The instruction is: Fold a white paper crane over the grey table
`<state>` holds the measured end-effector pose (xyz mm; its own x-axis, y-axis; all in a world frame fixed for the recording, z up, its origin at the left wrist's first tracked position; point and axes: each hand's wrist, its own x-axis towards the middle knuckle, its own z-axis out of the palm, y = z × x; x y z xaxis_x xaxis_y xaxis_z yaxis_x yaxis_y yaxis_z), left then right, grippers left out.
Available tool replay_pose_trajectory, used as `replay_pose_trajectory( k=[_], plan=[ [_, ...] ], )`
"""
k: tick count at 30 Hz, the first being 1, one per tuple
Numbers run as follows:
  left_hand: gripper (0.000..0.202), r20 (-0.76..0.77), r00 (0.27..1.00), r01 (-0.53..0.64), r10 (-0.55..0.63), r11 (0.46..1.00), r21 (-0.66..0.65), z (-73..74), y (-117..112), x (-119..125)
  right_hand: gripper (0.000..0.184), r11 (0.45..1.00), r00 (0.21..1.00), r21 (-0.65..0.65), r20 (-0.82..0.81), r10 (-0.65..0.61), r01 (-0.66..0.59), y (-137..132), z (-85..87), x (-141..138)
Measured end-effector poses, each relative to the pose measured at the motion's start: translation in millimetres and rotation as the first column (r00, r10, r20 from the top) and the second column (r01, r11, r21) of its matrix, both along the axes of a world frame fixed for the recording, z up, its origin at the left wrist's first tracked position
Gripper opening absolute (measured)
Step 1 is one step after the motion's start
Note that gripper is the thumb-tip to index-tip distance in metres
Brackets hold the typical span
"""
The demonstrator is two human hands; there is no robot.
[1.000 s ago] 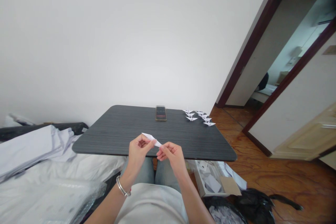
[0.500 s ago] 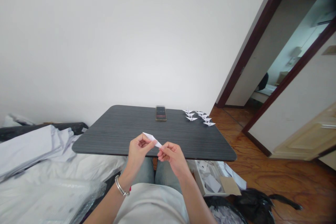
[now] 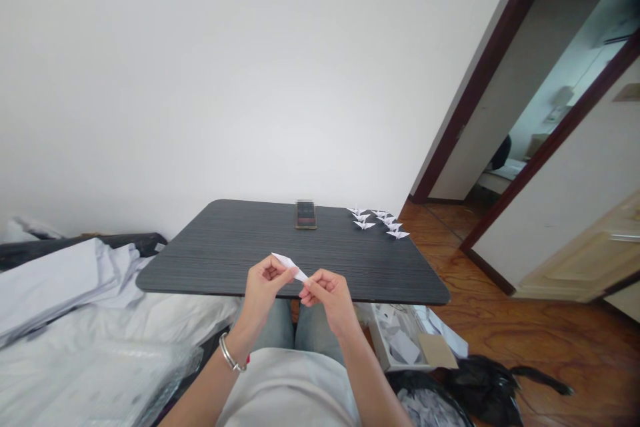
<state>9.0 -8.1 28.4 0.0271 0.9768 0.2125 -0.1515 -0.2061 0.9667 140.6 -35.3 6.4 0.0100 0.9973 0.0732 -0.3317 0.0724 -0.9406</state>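
A narrow, pointed piece of folded white paper slants between my two hands, above the near edge of the dark table. Its upper left part is pinched by my left hand, thumb on top and fingers curled beneath. At the lower right end, the fingertips of my right hand close on its tip. Several white paper cranes stand in two rows at the table's far right corner.
A phone lies near the table's back edge, against the white wall. White sheets and bubble wrap pile up at left. Below right are a box of paper pieces, a bag of scraps and a black bag.
Both hands keep their pinch on the folded paper, almost unmoved. The view has shifted very slightly; the cranes and phone stand as before.
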Motion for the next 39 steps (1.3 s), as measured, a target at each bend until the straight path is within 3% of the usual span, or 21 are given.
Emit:
replay_pose_trajectory(
  k=[7, 11, 24, 33, 39],
  plan=[
    [0.022, 0.019, 0.999, -0.027, 0.027, 1.0, 0.012, 0.3, 1.5, -2.6, 0.031, 0.998, 0.997, -0.02, -0.036, 0.061, -0.062, 1.0, -1.8, 3.1],
    [0.022, -0.003, 1.0, -0.019, 0.019, 1.0, 0.008, -0.4, 0.6, -1.4, 0.027, 0.998, 0.998, -0.005, -0.006, 0.063, -0.063, 2.2, -1.8, -0.3],
    [0.018, 0.046, 0.996, 0.082, -0.081, 0.997, -0.017, -2.6, -2.2, 0.5, 0.024, 0.999, 0.999, 0.021, -0.021, -0.046, 0.047, 1.9, -2.6, -5.5],
    [0.021, 0.002, 0.987, 0.163, -0.163, 0.985, -0.05, -0.2, 1.4, -5.3, 0.026, 0.999, 0.999, 0.032, 0.007, -0.032, 0.031, 4.6, -5.7, -3.0],
    [0.023, -0.024, 0.988, 0.151, -0.153, 0.986, -0.069, 3.0, -0.7, -3.0, 0.026, 0.998, 0.999, 0.052, 0.029, -0.046, 0.044, 3.9, -3.9, -3.7]
  ],
)
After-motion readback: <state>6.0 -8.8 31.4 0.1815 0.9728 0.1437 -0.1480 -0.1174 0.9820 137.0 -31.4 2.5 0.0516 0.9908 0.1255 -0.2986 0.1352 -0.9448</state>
